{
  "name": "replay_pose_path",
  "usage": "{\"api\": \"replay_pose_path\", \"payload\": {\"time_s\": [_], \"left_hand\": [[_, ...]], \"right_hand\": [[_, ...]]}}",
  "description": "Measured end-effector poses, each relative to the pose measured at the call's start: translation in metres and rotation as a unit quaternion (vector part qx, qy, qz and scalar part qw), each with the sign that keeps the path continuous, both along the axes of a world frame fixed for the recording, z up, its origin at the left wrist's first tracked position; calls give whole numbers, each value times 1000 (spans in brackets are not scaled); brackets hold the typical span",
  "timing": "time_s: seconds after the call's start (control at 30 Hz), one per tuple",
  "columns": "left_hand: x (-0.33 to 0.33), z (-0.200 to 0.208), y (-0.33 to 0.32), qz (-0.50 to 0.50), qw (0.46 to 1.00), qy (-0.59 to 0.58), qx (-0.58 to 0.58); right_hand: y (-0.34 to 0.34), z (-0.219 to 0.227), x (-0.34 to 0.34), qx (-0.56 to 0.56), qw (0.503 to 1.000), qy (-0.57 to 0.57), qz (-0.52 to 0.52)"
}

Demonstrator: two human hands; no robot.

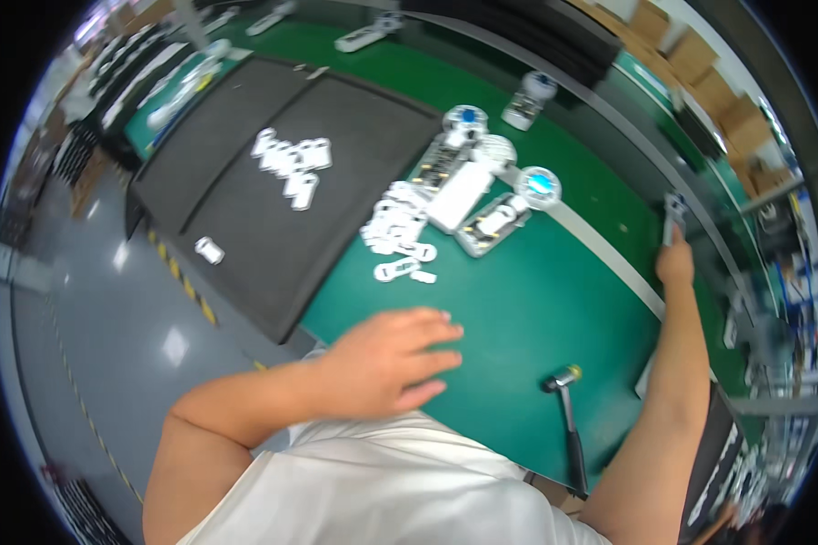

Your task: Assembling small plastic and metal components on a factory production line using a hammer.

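My left hand (389,361) hovers over the near edge of the green work mat (500,318), fingers apart and nothing in them. Far to the right, my right arm is stretched out, and my right hand (675,262) grips the near end of a long white-and-grey device (674,216) over the green conveyor belt. A hammer (568,420) with a yellow-tipped head lies between my arms. Beyond my left hand is a heap of small white plastic parts (395,221). Behind it lie a white housing (461,195) and an opened device (493,224) with a round, blue-centred head.
A black foam-like tray (254,218) at left carries several white pieces (291,162) and one lone piece (209,251). More devices sit on the far belt, one upper middle (529,100) and another farther left (368,34). Cardboard boxes (695,62) stand on a shelf at upper right.
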State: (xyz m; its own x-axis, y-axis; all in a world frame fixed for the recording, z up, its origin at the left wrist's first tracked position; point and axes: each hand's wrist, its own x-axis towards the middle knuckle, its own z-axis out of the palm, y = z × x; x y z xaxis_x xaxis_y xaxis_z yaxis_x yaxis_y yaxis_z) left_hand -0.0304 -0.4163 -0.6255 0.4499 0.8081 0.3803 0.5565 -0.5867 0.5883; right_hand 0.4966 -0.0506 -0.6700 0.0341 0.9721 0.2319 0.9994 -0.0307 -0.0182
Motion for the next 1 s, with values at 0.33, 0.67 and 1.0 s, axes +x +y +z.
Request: {"api": "replay_pose_path", "payload": {"time_s": [0.33,0.67,1.0], "left_hand": [[-148,8,71,414,844,328,-93],[-134,15,49,316,943,20,-100],[72,-12,-31,-161,672,-462,-556]], "right_hand": [[-290,118,-196,-77,975,-50,205],[-394,65,-264,-197,953,64,221],[-389,57,-236,137,841,318,417]]}}
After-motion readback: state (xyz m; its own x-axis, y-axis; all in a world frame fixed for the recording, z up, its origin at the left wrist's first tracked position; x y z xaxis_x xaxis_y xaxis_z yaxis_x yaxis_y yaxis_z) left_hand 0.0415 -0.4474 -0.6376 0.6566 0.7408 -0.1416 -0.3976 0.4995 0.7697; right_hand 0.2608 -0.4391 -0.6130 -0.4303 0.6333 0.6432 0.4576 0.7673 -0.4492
